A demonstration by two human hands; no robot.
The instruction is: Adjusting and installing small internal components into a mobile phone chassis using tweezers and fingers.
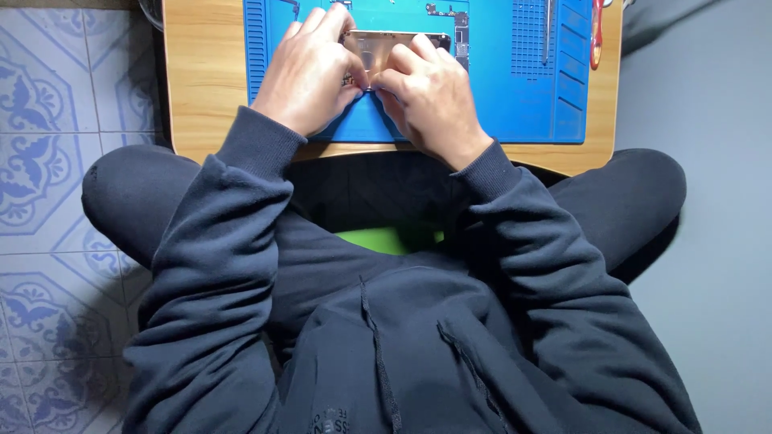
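A silver phone housing (384, 46) lies flat on a blue repair mat (515, 96) on a small wooden lap table (205, 80). My left hand (310, 71) covers the housing's left part, its fingers curled over the edge. My right hand (426, 96) presses at the near edge beside it, thumb and forefinger pinched together where the two hands meet. Whether a small part sits between the fingertips is hidden. A dark circuit board (458, 32) lies on the mat just right of the housing.
A slim metal tool (548, 32) and a red-handled tool (596, 36) lie at the mat's right side. My crossed legs in dark trousers sit under the table, with a green cushion (386, 239) between them. Patterned floor tiles (48, 120) lie to the left, grey floor (708, 120) to the right.
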